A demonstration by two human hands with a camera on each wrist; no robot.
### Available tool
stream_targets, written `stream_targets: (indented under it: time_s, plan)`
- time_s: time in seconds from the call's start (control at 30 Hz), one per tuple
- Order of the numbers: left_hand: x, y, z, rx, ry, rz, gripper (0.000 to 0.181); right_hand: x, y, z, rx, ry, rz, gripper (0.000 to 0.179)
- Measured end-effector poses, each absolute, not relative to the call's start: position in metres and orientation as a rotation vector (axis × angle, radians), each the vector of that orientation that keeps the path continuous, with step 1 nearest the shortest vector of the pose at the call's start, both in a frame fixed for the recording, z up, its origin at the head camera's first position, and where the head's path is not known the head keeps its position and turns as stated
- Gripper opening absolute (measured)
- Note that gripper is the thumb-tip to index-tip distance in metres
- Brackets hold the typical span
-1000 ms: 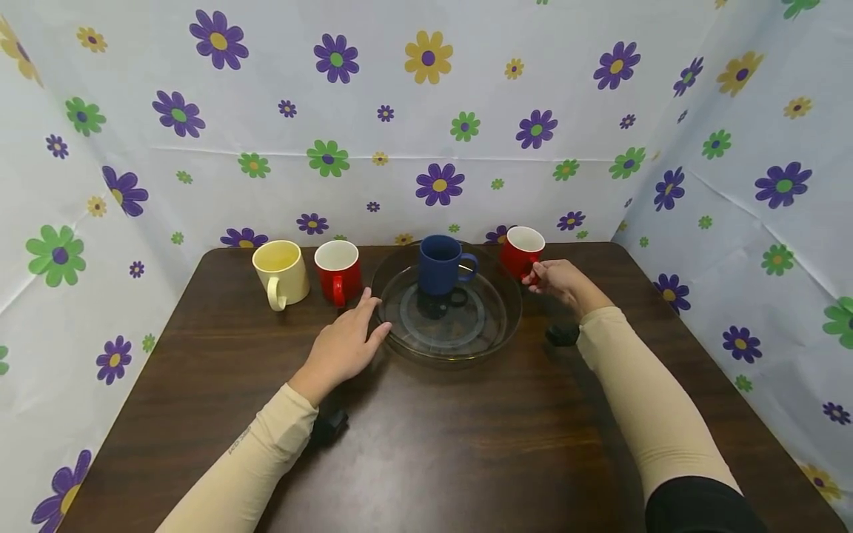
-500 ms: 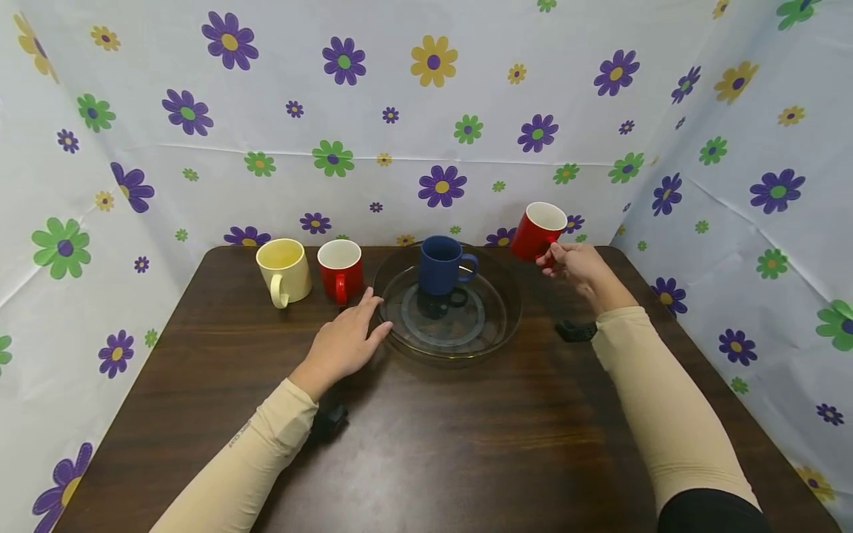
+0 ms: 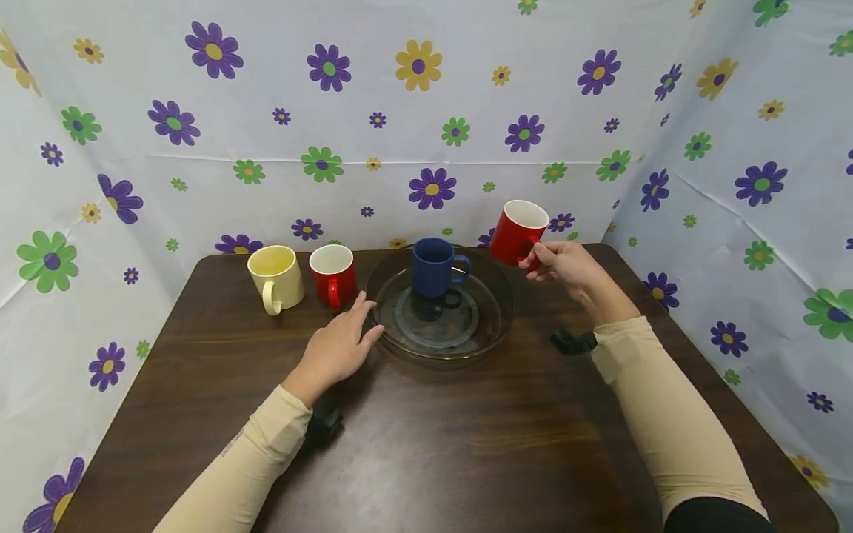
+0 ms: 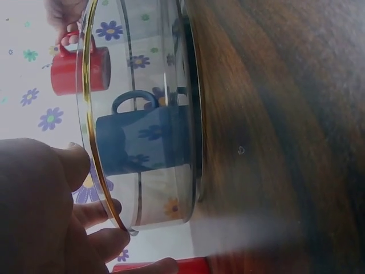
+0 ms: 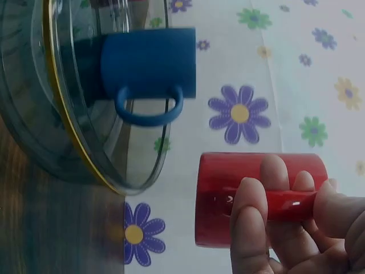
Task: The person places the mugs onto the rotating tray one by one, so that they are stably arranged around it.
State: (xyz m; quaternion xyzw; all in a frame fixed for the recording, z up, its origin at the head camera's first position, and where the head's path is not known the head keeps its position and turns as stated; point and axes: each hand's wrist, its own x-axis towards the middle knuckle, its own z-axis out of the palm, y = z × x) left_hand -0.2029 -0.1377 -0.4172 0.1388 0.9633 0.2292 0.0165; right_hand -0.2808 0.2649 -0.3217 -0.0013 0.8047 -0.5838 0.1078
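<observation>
My right hand point(image 3: 566, 268) grips a red mug point(image 3: 512, 235) by its handle and holds it above the table, slightly tilted; the right wrist view shows the fingers curled round that handle. A round clear glass dish point(image 3: 440, 354) lies just left of it, with a blue mug point(image 3: 433, 268) upright inside, handle to the right. At the dish's left rim rests my left hand point(image 3: 336, 346), fingers extended and touching the edge. Beyond that hand stands a second red mug point(image 3: 333, 275), and beside it a yellow mug point(image 3: 276, 275), both upright with handles facing me.
Everything sits toward the back of a dark wooden table point(image 3: 453, 444). A white cloth with flowers point(image 3: 373, 89) hangs behind it and along both sides. Black wrist devices are strapped under both forearms.
The right hand has lifted the red mug off the table at the dish's right and lately shifted it a little left toward the dish. The left hand has stayed at the rim.
</observation>
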Motion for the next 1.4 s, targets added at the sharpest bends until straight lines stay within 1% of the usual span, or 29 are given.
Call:
stream_targets:
  time_s: [0.47,0.9,1.1,1.4]
  plan:
    - [-0.205,-0.137,-0.419,0.429,3.003,0.711,0.065,-0.264,0.243,-0.330,-0.153,2.427,-1.549,0.037]
    - [-0.202,-0.134,-0.421,0.429,3.025,0.705,0.065,-0.254,0.227,-0.344,-0.129,2.378,-1.498,0.034]
    - [-0.201,-0.135,-0.420,0.423,3.023,0.712,0.065,-0.251,0.214,-0.349,-0.151,2.420,-1.400,0.034]
    - [-0.202,-0.135,-0.421,0.411,3.022,0.702,0.066,-0.246,0.200,-0.358,-0.091,2.414,-1.366,0.034]
